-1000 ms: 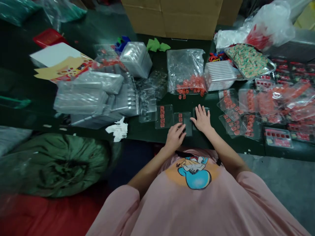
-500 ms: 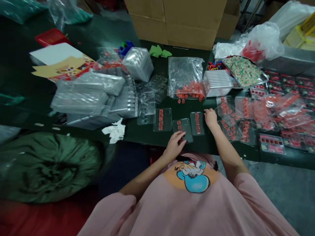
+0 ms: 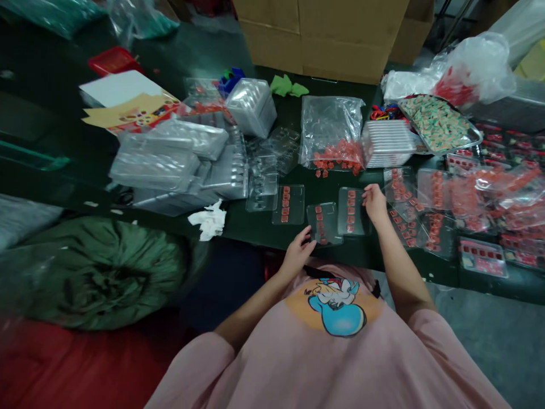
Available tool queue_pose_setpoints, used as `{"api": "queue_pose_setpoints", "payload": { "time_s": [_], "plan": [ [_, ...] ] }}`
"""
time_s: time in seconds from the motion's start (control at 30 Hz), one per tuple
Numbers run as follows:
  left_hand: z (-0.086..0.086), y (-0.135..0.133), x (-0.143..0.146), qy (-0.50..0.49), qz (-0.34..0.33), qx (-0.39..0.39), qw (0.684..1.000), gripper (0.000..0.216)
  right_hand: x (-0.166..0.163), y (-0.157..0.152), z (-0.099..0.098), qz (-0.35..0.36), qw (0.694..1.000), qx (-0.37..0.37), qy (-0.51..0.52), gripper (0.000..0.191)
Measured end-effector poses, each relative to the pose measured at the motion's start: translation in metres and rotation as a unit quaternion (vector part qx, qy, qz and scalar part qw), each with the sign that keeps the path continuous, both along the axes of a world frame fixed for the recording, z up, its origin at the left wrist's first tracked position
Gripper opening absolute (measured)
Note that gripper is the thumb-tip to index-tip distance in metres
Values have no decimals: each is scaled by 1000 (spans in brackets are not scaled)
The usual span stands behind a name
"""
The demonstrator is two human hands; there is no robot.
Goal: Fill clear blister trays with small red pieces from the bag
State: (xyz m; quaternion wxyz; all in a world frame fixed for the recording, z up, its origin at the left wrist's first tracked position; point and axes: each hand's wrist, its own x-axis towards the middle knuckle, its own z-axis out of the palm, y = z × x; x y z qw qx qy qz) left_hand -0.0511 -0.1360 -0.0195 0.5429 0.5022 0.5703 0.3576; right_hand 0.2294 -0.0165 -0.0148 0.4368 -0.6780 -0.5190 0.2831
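Three clear blister trays with red pieces lie at the near edge of the dark green table (image 3: pixel 255 227): a left tray (image 3: pixel 289 203), a middle tray (image 3: pixel 323 224) and a right tray (image 3: pixel 351 210). My left hand (image 3: pixel 298 253) rests at the table edge, its fingertips touching the middle tray's near left corner, fingers loosely curled. My right hand (image 3: pixel 374 203) lies at the right tray's right edge, fingers bent against it. A clear bag of red pieces (image 3: pixel 332 136) stands just beyond the trays.
Stacks of empty clear trays (image 3: pixel 170 162) crowd the left of the table. Filled trays (image 3: pixel 447 193) spread to the right. Cardboard boxes (image 3: pixel 323 34) stand at the back. A green sack (image 3: pixel 97 272) sits by my left side; crumpled white paper (image 3: pixel 210 218) lies at the edge.
My right hand slid off the right tray to its right edge, uncovering the red pieces. My left hand drew back from on top of the middle tray to its near corner.
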Motion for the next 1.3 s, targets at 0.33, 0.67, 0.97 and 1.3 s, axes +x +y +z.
{"api": "queue_pose_setpoints", "payload": {
  "time_s": [0.33, 0.67, 0.97, 1.3],
  "plan": [
    [4, 21, 32, -43, 30, -35, 998, 60, -65, -28, -13, 38, 995, -6, -87, 32],
    [8, 20, 45, -65, 60, 44, 995, 55, -83, -43, -9, 35, 999, -2, 2, 49],
    [23, 61, -38, -13, 191, 115, 975, 70, -158, -5, -5, 136, 990, -26, 17, 67],
    [-21, 54, -61, 139, 229, 162, 950, 64, -191, -3, -18, 194, 980, -32, -31, 70]
  ]
}}
